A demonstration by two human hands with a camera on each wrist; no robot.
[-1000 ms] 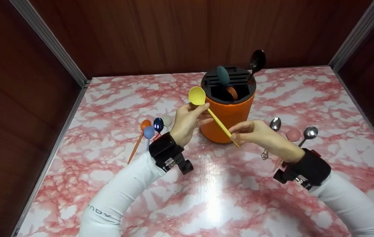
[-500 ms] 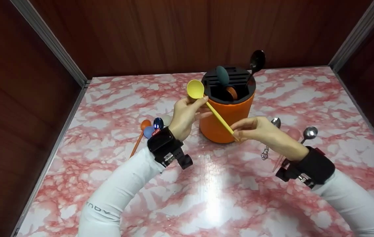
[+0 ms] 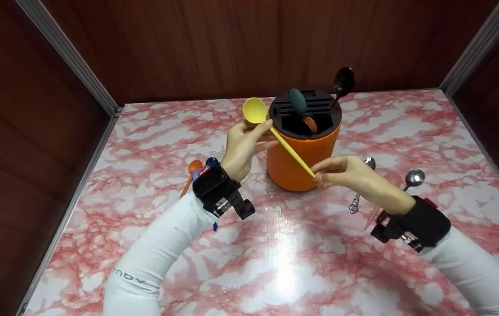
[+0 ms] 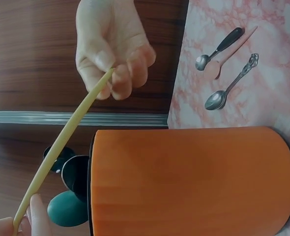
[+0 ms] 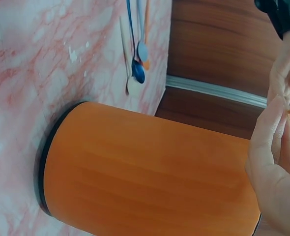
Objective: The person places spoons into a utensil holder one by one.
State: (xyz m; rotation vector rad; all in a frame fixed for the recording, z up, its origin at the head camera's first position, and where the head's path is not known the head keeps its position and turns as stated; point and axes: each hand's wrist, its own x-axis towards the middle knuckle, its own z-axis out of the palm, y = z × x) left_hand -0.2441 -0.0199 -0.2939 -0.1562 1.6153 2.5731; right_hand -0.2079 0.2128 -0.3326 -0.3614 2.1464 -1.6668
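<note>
A yellow spoon [image 3: 292, 152] with a round bowl slants in the air in front of an orange utensil holder [image 3: 297, 162]. My left hand [image 3: 245, 142] pinches its handle just below the bowl, between thumb and fingers. At the lower tip of the handle, my right hand [image 3: 341, 173] pinches the end with thumb and fingertips. The left wrist view shows the spoon's handle [image 4: 61, 140] running between both hands. From the holder's black slotted top [image 3: 282, 109] rise a teal spoon [image 3: 297, 101], a black spoon [image 3: 344, 83] and an orange-brown one [image 3: 309, 124].
Left on the marbled table [image 3: 249, 272] lie an orange spoon [image 3: 195, 166], a dark blue spoon [image 5: 138, 72], a light blue one [image 5: 142, 51] and a whitish one [image 5: 133, 86]. To the right lie two metal spoons and a pink spoon [image 4: 212, 70]. Wood-look panels [image 3: 231, 48] enclose the table.
The left hand has moved up and slightly left, raising the spoon's bowl. The right hand has shifted slightly up and right, still pinching the handle's end.
</note>
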